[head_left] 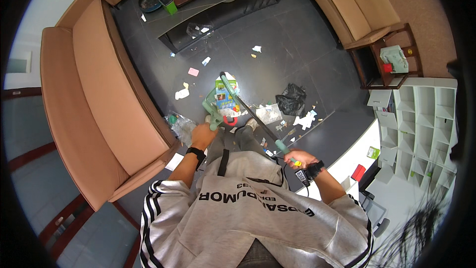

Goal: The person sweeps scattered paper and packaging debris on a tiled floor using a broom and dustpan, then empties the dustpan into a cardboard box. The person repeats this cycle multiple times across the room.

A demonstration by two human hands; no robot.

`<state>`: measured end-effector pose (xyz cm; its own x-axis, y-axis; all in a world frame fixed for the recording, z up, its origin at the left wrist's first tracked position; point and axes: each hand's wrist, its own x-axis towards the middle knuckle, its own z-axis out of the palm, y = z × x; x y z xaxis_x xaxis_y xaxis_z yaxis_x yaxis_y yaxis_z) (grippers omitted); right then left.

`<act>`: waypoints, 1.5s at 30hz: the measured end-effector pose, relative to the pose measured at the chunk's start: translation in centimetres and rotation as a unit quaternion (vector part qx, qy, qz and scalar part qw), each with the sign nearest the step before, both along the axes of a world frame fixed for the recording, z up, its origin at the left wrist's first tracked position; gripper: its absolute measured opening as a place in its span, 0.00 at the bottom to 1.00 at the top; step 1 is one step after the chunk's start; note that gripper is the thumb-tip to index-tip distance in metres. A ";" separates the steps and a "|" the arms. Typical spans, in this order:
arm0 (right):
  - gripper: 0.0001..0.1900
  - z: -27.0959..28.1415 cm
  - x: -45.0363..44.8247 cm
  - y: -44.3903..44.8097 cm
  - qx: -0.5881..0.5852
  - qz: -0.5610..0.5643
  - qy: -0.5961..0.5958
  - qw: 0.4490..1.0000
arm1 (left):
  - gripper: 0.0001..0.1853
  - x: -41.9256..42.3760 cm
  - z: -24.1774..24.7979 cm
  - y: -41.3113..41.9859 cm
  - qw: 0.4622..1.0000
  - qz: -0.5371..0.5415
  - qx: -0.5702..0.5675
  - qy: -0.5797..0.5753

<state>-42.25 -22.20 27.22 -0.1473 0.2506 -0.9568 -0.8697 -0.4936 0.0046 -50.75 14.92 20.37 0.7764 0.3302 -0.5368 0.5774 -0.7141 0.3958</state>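
My left hand (202, 135) is closed around the handle of a green plastic dustpan (210, 105), held low in front of my feet. A colourful printed box or packet (225, 98) lies at the dustpan, with a red ring-shaped piece (230, 121) at its near end. My right hand (299, 158) grips the green end of a broom's long black handle (260, 121). The handle slants away to the broom's green head (227, 83), which crosses over the packet. Its bristles are hard to make out.
Paper scraps, a black plastic bag (292, 99), torn white paper (305, 120) and clear plastic (182, 128) litter the dark tiled floor. A tan sofa (100, 100) stands left, another (346, 3) at upper right. A low table (223, 5) is ahead; a white counter (357, 145) stands right.
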 end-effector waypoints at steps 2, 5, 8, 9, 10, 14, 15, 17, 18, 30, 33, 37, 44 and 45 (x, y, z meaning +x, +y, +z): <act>0.08 0.9 -0.3 -0.3 0.022 0.003 -0.012 1.000 | 0.21 -1.2 0.6 0.7 1.000 -0.011 0.010 -0.012; 0.07 2.9 -1.6 -0.2 0.012 0.026 -0.061 0.998 | 0.21 -3.1 1.5 2.0 0.999 0.007 0.010 -0.033; 0.07 4.8 -2.5 0.3 -0.006 0.061 -0.103 0.993 | 0.21 -4.7 2.3 2.9 0.999 0.029 0.018 -0.041; 0.07 5.2 -2.7 0.6 -0.014 0.067 -0.116 0.991 | 0.22 -5.2 2.5 3.3 0.998 0.034 0.019 -0.041; 0.07 5.7 -2.9 0.9 -0.021 0.072 -0.130 0.989 | 0.22 -5.6 2.7 3.5 0.998 0.037 0.015 -0.041; 0.06 6.6 -3.5 2.0 -0.021 0.094 -0.147 0.984 | 0.22 -7.0 3.1 4.4 0.997 0.044 0.022 -0.060; 0.06 6.6 -3.9 2.3 -0.025 0.105 -0.157 0.982 | 0.22 -7.2 3.0 4.8 0.997 0.042 0.023 -0.068; 0.06 6.6 -5.0 2.8 -0.025 0.115 -0.174 0.978 | 0.22 -7.8 2.7 5.5 0.997 0.036 0.018 -0.070; 0.07 6.6 -5.8 3.1 -0.022 0.113 -0.180 0.977 | 0.23 -8.2 2.6 5.9 0.997 0.029 0.015 -0.066; 0.05 8.2 -12.9 0.5 -0.026 0.129 -0.197 0.971 | 0.22 -14.7 3.6 3.4 0.993 0.037 0.019 -0.108; 0.06 7.7 -14.8 -1.8 -0.012 0.149 -0.201 0.968 | 0.21 -18.0 4.4 0.8 0.991 0.060 0.041 -0.108; 0.07 8.0 -18.1 -4.0 0.013 0.151 -0.199 0.968 | 0.22 -23.1 5.9 -2.0 0.988 0.064 0.076 -0.114; 0.06 9.7 -23.1 -3.8 0.031 0.211 -0.222 0.951 | 0.22 -31.0 7.8 -3.2 0.984 0.106 0.079 -0.119; 0.06 9.7 -24.0 -3.7 0.035 0.197 -0.220 0.955 | 0.22 -32.2 7.8 -3.1 0.985 0.104 0.070 -0.117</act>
